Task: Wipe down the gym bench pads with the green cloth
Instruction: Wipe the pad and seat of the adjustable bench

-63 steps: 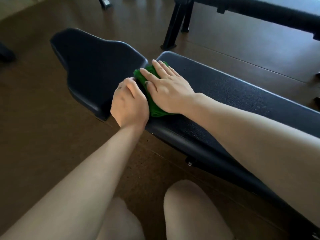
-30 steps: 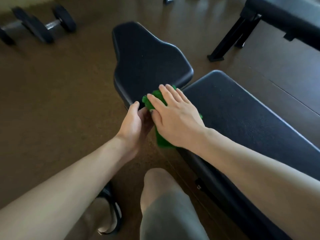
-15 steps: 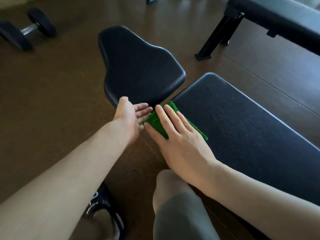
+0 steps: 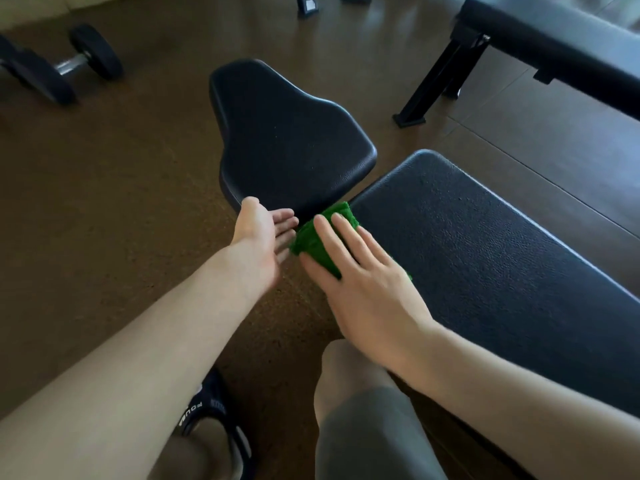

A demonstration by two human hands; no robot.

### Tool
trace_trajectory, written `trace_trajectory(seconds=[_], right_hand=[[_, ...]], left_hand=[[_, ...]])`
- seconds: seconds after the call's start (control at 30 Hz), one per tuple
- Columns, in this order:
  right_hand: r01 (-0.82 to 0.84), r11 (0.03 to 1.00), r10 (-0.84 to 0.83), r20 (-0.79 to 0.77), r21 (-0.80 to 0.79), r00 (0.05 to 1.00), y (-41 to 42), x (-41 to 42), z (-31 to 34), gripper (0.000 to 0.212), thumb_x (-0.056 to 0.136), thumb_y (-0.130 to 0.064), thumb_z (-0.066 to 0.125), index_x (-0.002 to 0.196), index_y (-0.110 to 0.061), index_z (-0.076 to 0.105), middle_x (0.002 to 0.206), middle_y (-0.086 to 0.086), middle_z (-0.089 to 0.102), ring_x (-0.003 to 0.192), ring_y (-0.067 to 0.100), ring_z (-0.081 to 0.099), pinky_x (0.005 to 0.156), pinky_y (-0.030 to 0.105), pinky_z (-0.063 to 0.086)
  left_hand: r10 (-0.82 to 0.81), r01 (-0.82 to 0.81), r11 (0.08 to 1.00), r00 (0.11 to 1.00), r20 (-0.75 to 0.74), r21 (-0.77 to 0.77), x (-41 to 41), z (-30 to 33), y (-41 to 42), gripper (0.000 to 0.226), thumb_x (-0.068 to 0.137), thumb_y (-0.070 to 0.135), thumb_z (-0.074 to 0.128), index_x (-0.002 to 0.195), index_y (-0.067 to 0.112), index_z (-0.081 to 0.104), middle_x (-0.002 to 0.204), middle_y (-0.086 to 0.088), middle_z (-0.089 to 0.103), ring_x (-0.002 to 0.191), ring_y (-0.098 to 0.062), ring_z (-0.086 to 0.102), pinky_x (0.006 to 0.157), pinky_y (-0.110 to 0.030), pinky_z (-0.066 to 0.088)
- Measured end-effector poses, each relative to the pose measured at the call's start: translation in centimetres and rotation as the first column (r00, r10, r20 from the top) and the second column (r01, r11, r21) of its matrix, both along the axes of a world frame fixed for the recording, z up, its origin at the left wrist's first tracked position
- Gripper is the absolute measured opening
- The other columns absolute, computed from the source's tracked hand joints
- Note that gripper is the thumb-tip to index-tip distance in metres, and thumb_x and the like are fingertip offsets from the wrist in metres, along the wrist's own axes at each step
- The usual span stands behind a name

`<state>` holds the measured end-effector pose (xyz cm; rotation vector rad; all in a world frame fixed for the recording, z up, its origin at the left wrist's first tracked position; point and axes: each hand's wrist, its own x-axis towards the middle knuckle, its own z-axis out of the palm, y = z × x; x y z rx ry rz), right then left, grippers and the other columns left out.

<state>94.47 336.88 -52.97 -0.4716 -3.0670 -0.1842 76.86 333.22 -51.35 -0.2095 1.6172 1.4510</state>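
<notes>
A folded green cloth (image 4: 320, 239) lies at the near corner of the long black back pad (image 4: 485, 251), beside the gap to the black seat pad (image 4: 287, 140). My right hand (image 4: 367, 282) lies flat on the cloth with straight fingers, pressing it against the pad's edge. My left hand (image 4: 261, 242) hovers just left of the cloth, palm turned toward it, fingers straight, below the seat pad's near edge. Most of the cloth is hidden under my right hand.
A black dumbbell (image 4: 59, 71) lies on the brown floor at the far left. Another bench (image 4: 554, 46) with a black leg stands at the back right. My knee (image 4: 360, 393) and sandalled foot (image 4: 214, 424) are below the hands.
My right hand has slid the cloth from the top of the back pad down to its near corner. My left hand has let go of the cloth and opened beside it.
</notes>
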Motion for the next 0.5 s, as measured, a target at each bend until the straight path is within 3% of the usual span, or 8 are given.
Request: trace_trajectory(seconds=[0.1, 0.2, 0.27, 0.33, 0.37, 0.43, 0.5], right_hand=[[0.005, 0.997, -0.008, -0.040, -0.080, 0.999, 2.1, -3.6, 1.6, 0.038, 0.093, -0.030, 0.054, 0.126, -0.018, 0.068, 0.138, 0.015, 0.055, 0.134, 0.038, 0.047, 0.114, 0.049, 0.037], [0.147, 0.971, -0.137, 0.063, -0.190, 0.989, 3.5, -7.2, 2.9, 0.033, 0.097, -0.044, 0.043, 0.105, -0.024, 0.068, 0.103, 0.002, 0.057, 0.109, 0.026, 0.056, 0.103, 0.037, 0.040], [0.262, 0.931, -0.243, 0.102, -0.255, 0.965, 5.0, -8.7, 2.9, 0.038, 0.100, -0.047, 0.037, 0.089, -0.024, 0.066, 0.095, 0.001, 0.057, 0.105, 0.024, 0.058, 0.096, 0.036, 0.042], [0.347, 0.889, -0.336, 0.089, -0.297, 0.937, 7.6, -8.9, 3.0, 0.044, 0.101, -0.046, 0.035, 0.081, -0.020, 0.063, 0.099, 0.005, 0.063, 0.105, 0.027, 0.060, 0.086, 0.035, 0.041], [0.383, 0.877, -0.375, 0.085, -0.292, 0.923, 9.1, -8.5, 3.0, 0.047, 0.102, -0.045, 0.034, 0.086, -0.017, 0.067, 0.106, 0.007, 0.066, 0.108, 0.028, 0.060, 0.087, 0.035, 0.040], [0.427, 0.858, -0.427, 0.067, -0.285, 0.902, 11.6, -7.5, 3.0, 0.052, 0.104, -0.045, 0.030, 0.108, -0.015, 0.073, 0.123, 0.007, 0.064, 0.120, 0.027, 0.056, 0.103, 0.036, 0.036], [0.445, 0.850, -0.455, 0.033, -0.282, 0.890, 13.4, -6.6, 2.6, 0.054, 0.105, -0.046, 0.027, 0.117, -0.020, 0.073, 0.130, 0.003, 0.060, 0.127, 0.023, 0.051, 0.116, 0.038, 0.025]], left_hand=[[-0.022, 0.022, 1.000, 1.000, -0.005, -0.012, 0.5, 0.0, 0.1, 0.059, 0.108, 0.042, 0.017, 0.122, 0.010, 0.064, 0.123, -0.008, 0.068, 0.119, -0.023, 0.062, 0.114, -0.045, 0.041], [-0.021, 0.021, 0.999, 1.000, 0.002, -0.030, 1.3, 0.3, 0.5, 0.058, 0.109, 0.043, 0.017, 0.116, 0.010, 0.065, 0.115, -0.010, 0.071, 0.092, -0.020, 0.067, 0.075, -0.034, 0.055], [-0.022, 0.023, 0.999, 1.000, 0.017, -0.026, 2.1, 0.4, 0.9, 0.057, 0.110, 0.044, 0.018, 0.101, 0.012, 0.064, 0.103, -0.011, 0.071, 0.086, -0.024, 0.066, 0.071, -0.033, 0.057], [-0.014, 0.014, 1.000, 0.999, 0.032, -0.014, 2.9, 0.5, 1.1, 0.055, 0.110, 0.044, 0.020, 0.096, 0.013, 0.064, 0.103, -0.013, 0.070, 0.090, -0.026, 0.067, 0.085, -0.036, 0.055], [0.011, -0.011, 1.000, 0.999, 0.033, 0.000, 3.4, 0.5, 1.2, 0.053, 0.109, 0.044, 0.021, 0.100, 0.013, 0.064, 0.109, -0.013, 0.070, 0.094, -0.026, 0.067, 0.091, -0.038, 0.054], [0.057, -0.058, 0.998, 0.998, 0.033, 0.024, 4.4, 0.6, 1.3, 0.049, 0.109, 0.043, 0.026, 0.109, 0.014, 0.065, 0.117, -0.012, 0.069, 0.101, -0.025, 0.067, 0.095, -0.040, 0.054], [0.039, -0.039, 0.998, 0.999, 0.010, 0.039, 5.6, 0.5, 1.6, 0.047, 0.107, 0.045, 0.030, 0.118, 0.019, 0.067, 0.119, -0.009, 0.070, 0.104, -0.024, 0.066, 0.092, -0.039, 0.054]])
